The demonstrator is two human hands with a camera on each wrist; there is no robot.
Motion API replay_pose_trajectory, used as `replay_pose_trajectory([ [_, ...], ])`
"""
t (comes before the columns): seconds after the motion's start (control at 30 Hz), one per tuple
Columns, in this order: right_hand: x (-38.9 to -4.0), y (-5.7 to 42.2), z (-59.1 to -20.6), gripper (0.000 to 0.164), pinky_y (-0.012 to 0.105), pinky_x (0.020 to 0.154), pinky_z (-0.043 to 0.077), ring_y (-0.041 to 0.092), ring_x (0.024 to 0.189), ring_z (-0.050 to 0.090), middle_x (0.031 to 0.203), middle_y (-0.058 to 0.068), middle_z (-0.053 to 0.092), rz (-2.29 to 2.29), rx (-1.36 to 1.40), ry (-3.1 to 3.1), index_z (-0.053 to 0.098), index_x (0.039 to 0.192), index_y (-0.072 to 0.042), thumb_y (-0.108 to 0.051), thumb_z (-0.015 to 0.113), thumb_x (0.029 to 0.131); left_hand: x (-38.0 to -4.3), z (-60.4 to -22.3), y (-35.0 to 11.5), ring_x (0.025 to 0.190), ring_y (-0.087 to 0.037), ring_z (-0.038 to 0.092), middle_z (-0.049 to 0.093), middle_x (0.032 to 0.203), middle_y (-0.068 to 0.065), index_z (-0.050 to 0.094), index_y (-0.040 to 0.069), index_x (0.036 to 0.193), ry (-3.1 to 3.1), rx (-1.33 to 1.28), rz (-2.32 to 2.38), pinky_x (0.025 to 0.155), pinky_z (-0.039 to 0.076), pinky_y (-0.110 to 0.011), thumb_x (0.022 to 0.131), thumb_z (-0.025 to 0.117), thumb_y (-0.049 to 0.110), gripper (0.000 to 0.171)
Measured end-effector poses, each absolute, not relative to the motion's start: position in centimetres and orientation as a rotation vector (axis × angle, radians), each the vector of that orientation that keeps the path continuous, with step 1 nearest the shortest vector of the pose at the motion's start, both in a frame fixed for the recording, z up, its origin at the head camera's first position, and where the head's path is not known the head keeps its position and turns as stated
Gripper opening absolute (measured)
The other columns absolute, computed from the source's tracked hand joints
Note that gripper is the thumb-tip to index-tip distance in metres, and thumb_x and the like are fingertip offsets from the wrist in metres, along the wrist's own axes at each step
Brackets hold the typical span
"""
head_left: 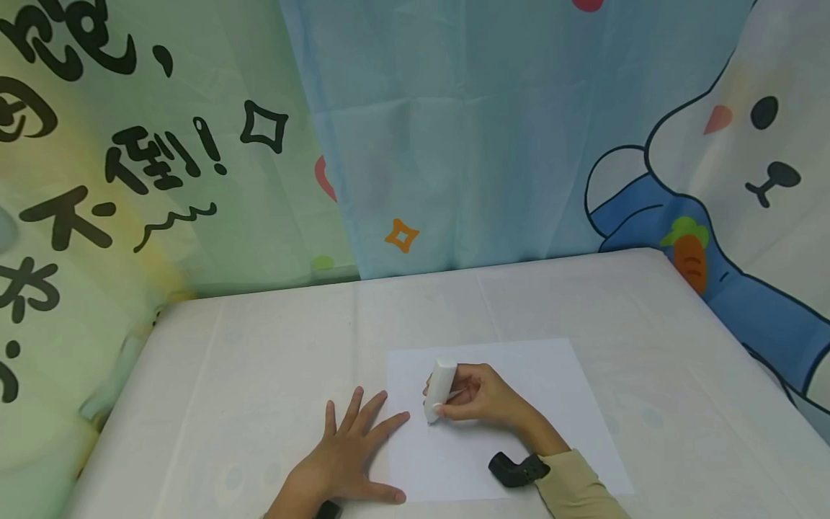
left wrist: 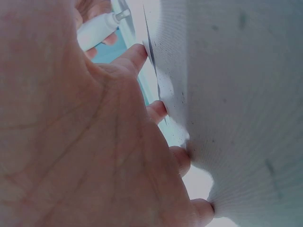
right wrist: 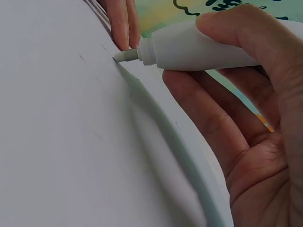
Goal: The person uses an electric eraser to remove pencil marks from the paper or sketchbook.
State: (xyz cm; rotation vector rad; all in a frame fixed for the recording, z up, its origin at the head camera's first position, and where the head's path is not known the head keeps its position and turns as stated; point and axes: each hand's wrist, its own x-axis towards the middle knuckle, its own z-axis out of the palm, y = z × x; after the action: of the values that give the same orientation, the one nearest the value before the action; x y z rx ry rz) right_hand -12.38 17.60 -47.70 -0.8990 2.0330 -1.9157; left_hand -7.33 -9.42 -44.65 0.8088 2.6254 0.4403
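My right hand [head_left: 483, 396] grips a thick white electric eraser [head_left: 441, 389], held steeply over the sheet of white paper [head_left: 551, 382]. In the right wrist view its short grey eraser tip [right wrist: 127, 56] comes down right at the paper's surface, with thumb and fingers pinching the body. Small dark crumbs or specks [right wrist: 135, 77] lie close to the tip. My left hand [head_left: 346, 461] is spread out flat, its fingertips and thumb at the paper's left edge. From the left wrist view, the palm [left wrist: 104, 142] fills much of the picture and the eraser [left wrist: 97, 32] shows beyond it.
A white cloth covers the table [head_left: 272, 360] under the paper. A black wrist device [head_left: 519, 470] sits at my right cuff [head_left: 577, 479]. Behind the table hangs a printed curtain [head_left: 454, 144] with dark lettering and a cartoon animal [head_left: 733, 144].
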Motion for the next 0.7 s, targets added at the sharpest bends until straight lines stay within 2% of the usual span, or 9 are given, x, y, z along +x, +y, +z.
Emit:
replay_pose_trajectory([
  [0.17, -12.38, 17.56, -47.7, 0.035, 0.034, 0.075, 0.059, 0.011, 0.092, 0.07, 0.104, 0.024, 0.07, -1.908, -0.885, 2.03, 0.06, 0.11, 0.014, 0.007, 0.074, 0.079, -7.32, -44.61, -9.38, 0.148, -0.044, 0.003, 0.021, 0.161, -0.01, 0.034, 0.032, 0.15, 2.624, 0.799, 0.436, 0.107, 0.004, -0.075, 0.069, 0.074, 0.068, 0.098],
  [0.4, -12.34, 17.42, -47.72, 0.035, 0.032, 0.074, 0.059, 0.012, 0.09, 0.071, 0.103, 0.034, 0.065, -1.93, -0.9, 1.977, 0.058, 0.111, 0.017, 0.009, 0.072, 0.08, -7.31, -44.63, -9.41, 0.148, -0.044, 0.003, 0.02, 0.161, -0.011, 0.033, 0.032, 0.151, 2.623, 0.811, 0.436, 0.107, 0.004, -0.075, 0.069, 0.074, 0.068, 0.098],
  [0.7, -12.35, 17.45, -47.71, 0.036, 0.032, 0.074, 0.058, 0.011, 0.09, 0.071, 0.103, 0.036, 0.064, -1.93, -0.917, 1.951, 0.057, 0.111, 0.019, 0.01, 0.071, 0.08, -7.3, -44.68, -9.39, 0.148, -0.045, 0.004, 0.02, 0.161, -0.011, 0.033, 0.032, 0.151, 2.626, 0.819, 0.444, 0.106, 0.004, -0.076, 0.069, 0.074, 0.068, 0.099],
])
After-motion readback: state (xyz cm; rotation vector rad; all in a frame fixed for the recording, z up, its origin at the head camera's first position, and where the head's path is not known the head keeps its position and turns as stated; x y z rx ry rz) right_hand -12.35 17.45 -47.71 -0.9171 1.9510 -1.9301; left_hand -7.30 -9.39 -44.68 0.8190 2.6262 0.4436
